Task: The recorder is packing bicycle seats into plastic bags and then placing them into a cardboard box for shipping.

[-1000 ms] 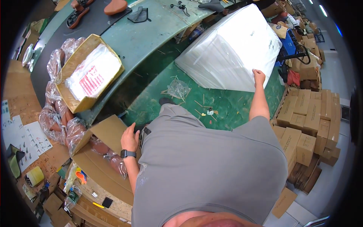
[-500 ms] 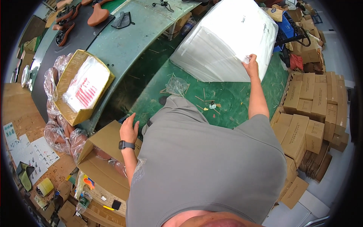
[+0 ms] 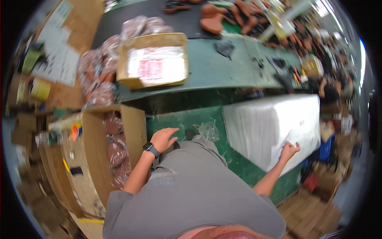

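A large white block, which looks like a stack of thin sheets, stands on the green floor to my right. My right hand is closed at its top, pinching a thin white sheet that lies over the block. My left hand, with a dark watch on the wrist, hangs in front of me with fingers stretched and nothing in them. Beside it is an open cardboard carton with several brown bicycle saddles in clear plastic.
On the green table ahead sits a yellow-edged box of white plastic bags with red print. Plastic-wrapped saddles lie left of it; bare brown saddles lie farther back. Cardboard boxes are stacked at lower right.
My view has turned, so table and carton now lie more squarely ahead and left. My right hand has stayed at the block; a white sheet now shows at its fingers. My left hand stays open.
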Available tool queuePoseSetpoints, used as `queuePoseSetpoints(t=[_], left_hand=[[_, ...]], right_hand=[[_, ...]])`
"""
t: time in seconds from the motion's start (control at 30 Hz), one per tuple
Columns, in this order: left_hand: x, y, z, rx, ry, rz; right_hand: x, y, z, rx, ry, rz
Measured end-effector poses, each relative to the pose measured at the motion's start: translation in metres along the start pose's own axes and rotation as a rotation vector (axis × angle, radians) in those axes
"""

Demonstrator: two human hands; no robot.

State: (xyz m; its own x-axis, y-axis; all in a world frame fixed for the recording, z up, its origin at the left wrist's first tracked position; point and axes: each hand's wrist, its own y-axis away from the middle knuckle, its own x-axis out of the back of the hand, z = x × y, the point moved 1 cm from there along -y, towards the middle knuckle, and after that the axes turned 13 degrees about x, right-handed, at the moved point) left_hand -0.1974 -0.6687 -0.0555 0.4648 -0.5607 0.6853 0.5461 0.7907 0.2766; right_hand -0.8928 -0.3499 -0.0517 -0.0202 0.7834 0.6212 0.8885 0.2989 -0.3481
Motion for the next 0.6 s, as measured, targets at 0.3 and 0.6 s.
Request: queuePoseSetpoints(t=[0.3,0.6], left_hand=[[0.131,0.085,-0.068,0.294,1.126,0.437],[-0.042,0.462,-0.379,1.342,0.956,1.436]], right_hand=[[-0.277,0.453,-0.623,-0.191,-1.146,-1.824],[-0.504,0.667,-0.68,1.529,-0.5,-1.91]])
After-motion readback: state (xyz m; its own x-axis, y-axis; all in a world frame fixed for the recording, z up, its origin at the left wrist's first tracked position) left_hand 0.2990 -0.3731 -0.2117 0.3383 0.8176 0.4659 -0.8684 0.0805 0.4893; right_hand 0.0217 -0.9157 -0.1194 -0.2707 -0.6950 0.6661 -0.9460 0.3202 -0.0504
